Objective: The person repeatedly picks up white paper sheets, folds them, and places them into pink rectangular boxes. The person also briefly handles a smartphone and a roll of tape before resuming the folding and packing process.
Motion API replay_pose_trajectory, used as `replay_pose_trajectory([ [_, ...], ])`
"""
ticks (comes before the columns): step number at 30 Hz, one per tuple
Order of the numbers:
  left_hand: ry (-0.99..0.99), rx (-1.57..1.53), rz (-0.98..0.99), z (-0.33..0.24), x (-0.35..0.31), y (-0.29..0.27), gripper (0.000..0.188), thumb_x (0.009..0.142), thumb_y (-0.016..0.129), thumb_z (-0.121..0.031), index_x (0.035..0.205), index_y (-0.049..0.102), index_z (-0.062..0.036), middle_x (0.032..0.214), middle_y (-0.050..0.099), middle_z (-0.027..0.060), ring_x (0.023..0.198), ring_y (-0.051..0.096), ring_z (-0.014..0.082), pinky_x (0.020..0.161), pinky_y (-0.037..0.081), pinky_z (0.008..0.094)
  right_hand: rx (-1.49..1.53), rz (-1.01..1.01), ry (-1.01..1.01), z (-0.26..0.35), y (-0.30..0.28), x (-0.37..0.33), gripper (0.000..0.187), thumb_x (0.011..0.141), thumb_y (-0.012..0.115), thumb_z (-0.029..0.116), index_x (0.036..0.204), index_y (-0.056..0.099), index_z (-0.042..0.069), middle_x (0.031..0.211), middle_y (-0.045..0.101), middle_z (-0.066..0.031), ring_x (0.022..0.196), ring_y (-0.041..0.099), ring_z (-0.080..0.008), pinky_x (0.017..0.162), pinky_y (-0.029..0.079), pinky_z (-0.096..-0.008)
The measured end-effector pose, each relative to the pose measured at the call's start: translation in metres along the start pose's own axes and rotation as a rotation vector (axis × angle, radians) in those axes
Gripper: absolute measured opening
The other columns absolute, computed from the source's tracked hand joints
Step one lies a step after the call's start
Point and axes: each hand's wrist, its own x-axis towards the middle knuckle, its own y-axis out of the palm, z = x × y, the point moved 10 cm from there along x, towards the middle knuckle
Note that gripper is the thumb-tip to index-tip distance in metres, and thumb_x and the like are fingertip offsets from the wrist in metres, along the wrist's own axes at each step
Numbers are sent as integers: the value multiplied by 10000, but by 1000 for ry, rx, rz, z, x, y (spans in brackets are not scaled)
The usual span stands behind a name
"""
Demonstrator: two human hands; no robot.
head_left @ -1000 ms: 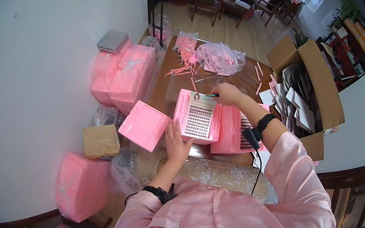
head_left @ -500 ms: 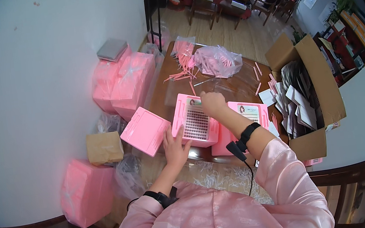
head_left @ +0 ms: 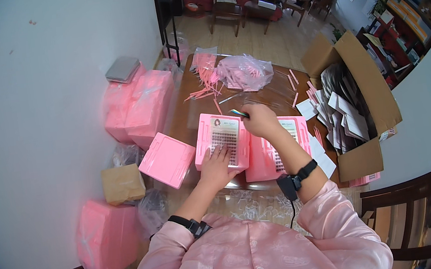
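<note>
My left hand (head_left: 216,169) lies with its fingers stretched out over the lower rows of a false-eyelash tray (head_left: 229,129). This tray sits in a pink plastic case (head_left: 202,146) on the table. At the case's upper right corner, my right hand (head_left: 261,121) is closed around shiny multicoloured tweezers (head_left: 237,112), which point left over the tray's top edge. A second pink case (head_left: 259,162) with a lash tray (head_left: 287,126) stands close on the right, partly behind my right forearm. On the left is a flat pink case or lid (head_left: 167,160).
A cardboard box (head_left: 364,87) full of papers and cards stands at the right. Farther back on the brown table (head_left: 181,98) lie a plastic bag of pink sticks (head_left: 245,72) and loose pink sticks. Wrapped pink stacks (head_left: 149,105) and a brown paper package (head_left: 123,183) stand at the left.
My left hand has moved from the case's lower left edge onto the lash rows. My right hand has turned and lifted slightly, and the tweezers now show. The whole view has shifted a little.
</note>
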Motion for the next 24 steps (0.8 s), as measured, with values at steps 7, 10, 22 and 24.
replay_pose_trajectory([
  [7,149,86,-382,-5,-10,-15,587,904,665,-303,1408,551,-23,1510,497,174,1427,426,351,1190,303,513,205,-163,172,-58,-49,-68,147,832,621,124,930,699,47,853,702,-208,832,679,-408,756,526,-486],
  [10,279,-58,-536,-2,-26,-18,408,843,667,-158,1225,642,-15,1283,627,162,1216,574,355,1038,450,497,269,-260,243,-85,-58,-105,135,828,623,111,918,697,43,817,700,-196,791,683,-392,722,527,-459],
  [22,254,-90,-489,-1,-30,-17,248,816,724,-216,1003,699,-55,972,673,67,912,642,262,855,490,413,185,-492,520,-174,-51,-198,164,845,645,144,956,697,35,904,711,-181,830,689,-337,760,529,-423],
  [24,230,-114,-545,-5,-30,-35,288,827,737,-283,1017,700,-69,969,681,79,930,646,275,846,488,440,67,-618,607,-193,-56,-221,306,869,671,258,1073,712,33,1024,713,-180,981,683,-373,860,524,-451],
])
